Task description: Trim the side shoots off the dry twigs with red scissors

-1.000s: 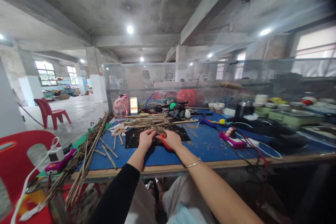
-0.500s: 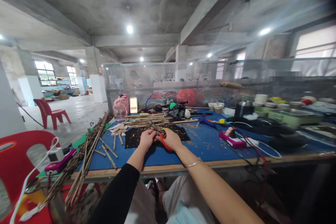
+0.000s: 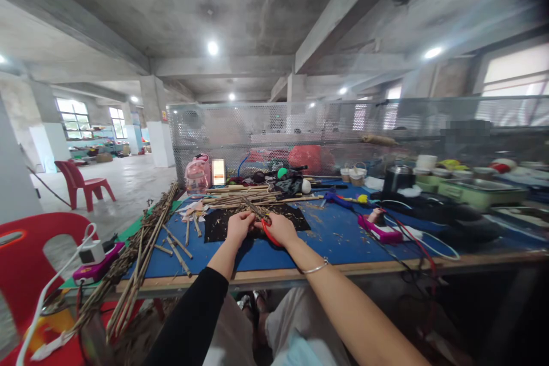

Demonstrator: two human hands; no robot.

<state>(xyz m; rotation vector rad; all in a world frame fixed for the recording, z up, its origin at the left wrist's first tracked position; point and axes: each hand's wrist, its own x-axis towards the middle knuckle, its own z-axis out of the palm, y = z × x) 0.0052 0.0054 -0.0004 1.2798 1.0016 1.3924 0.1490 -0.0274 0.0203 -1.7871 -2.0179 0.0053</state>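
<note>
Left hand slightly farther from right hand than moments ago

Seeing pink backpack standing beside lit phone, both in front of perforated metal panel. Spotting sm. baskets, dk thermos & green box toward R, w/ purple pwr strip nearer. Noticing 2nd purple pwr strip w/ white plug on L, near red plastic chair, plus another red chair farther off.

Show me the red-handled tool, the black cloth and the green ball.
Red-handled tool (image 3: 269, 235): head view, on its red handle.
Black cloth (image 3: 215, 232): head view, near its front left corner.
Green ball (image 3: 282, 172): head view, on its visible middle.
</note>
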